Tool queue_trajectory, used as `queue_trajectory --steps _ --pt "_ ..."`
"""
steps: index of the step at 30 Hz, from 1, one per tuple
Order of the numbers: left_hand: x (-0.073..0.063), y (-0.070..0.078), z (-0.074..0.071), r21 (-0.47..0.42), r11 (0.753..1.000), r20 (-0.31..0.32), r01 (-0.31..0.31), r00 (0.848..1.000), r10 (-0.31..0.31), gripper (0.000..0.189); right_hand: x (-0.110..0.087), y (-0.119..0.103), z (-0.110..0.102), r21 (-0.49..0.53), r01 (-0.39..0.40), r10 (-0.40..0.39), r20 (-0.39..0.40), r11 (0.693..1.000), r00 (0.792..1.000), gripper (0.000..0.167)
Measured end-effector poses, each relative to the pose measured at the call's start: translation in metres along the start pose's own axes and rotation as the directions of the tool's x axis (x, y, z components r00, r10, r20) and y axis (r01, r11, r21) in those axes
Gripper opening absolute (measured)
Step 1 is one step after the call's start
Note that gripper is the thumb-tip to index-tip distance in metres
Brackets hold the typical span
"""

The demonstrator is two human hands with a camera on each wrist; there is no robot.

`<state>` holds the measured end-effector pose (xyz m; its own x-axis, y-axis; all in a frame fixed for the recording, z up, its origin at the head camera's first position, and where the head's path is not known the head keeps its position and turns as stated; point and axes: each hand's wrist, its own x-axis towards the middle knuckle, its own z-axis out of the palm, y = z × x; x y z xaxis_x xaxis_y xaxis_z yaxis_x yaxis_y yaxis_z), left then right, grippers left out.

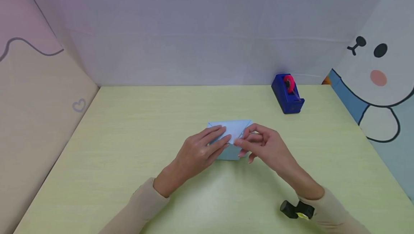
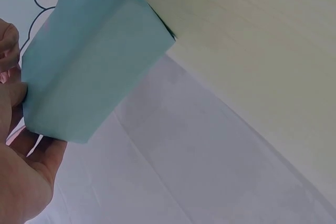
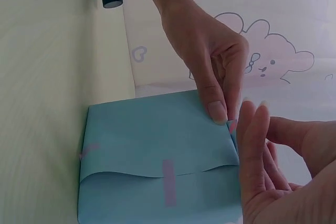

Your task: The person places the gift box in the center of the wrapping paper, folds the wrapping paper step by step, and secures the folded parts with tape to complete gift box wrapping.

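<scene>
A package wrapped in light blue paper [image 1: 228, 152] stands on the table, with a folded triangular flap [image 1: 239, 124] on its upper end. My left hand [image 1: 202, 149] grips that end: its fingers lie across the flap, and its thumb rests on a broad face in the right wrist view. My right hand [image 1: 266, 146] is at the flap's right side, thumb and index finger bent close together against the paper. I cannot tell whether they pinch something. A pink tape strip [image 3: 169, 183] crosses the paper seam; another bit of pink tape [image 3: 232, 126] shows beside the left thumb.
A blue tape dispenser [image 1: 288, 95] with a pink roll stands at the back right of the table [image 1: 145, 119]. Printed cloth [image 1: 194, 47] hangs behind and at both sides. A black wrist camera [image 1: 297, 209] sits below the right cuff.
</scene>
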<state>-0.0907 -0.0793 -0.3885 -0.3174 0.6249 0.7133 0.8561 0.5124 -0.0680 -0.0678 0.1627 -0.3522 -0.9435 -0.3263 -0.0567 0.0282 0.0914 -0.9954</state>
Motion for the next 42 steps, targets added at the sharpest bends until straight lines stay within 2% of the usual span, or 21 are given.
queue_trajectory --steps 5,13,21,29,33,36,39,42 --pt "0.0 -0.001 0.0 0.002 1.0 -0.026 -0.012 1.0 0.012 0.039 -0.001 0.001 0.004 -0.001 -0.007 0.007 0.004 1.0 1.0 0.026" --pt "0.001 -0.001 0.0 -0.039 0.999 -0.039 0.003 0.999 -0.005 0.041 -0.003 0.003 0.007 0.017 -0.017 0.017 0.014 1.0 1.0 0.026" --pt "0.0 0.0 -0.002 0.044 0.999 0.014 -0.022 1.0 0.022 0.04 -0.005 0.008 0.008 0.019 -0.002 0.002 0.003 1.0 1.0 0.025" --pt "0.001 0.001 -0.003 0.026 1.0 0.037 -0.016 0.999 0.015 0.039 -0.006 0.013 0.012 -0.082 0.079 -0.081 -0.024 0.993 0.996 0.024" --pt "0.001 0.002 -0.004 0.011 1.0 0.031 -0.013 0.999 0.012 0.038 -0.008 0.016 0.016 -0.188 0.153 -0.167 -0.065 0.97 0.984 0.022" --pt "0.002 0.003 -0.003 0.003 1.0 0.02 -0.008 1.0 0.008 0.036 -0.009 0.02 0.02 -0.285 0.219 -0.254 -0.094 0.933 0.963 0.021" --pt "0.003 0.004 -0.001 0.001 1.0 -0.012 0.007 1.0 -0.007 0.034 -0.008 0.023 0.023 -0.357 0.279 -0.335 -0.106 0.892 0.936 0.02" --pt "0.004 0.007 0.002 -0.001 0.999 -0.062 0.034 0.998 -0.034 0.032 -0.007 0.024 0.024 -0.39 0.31 -0.376 -0.105 0.867 0.921 0.02"
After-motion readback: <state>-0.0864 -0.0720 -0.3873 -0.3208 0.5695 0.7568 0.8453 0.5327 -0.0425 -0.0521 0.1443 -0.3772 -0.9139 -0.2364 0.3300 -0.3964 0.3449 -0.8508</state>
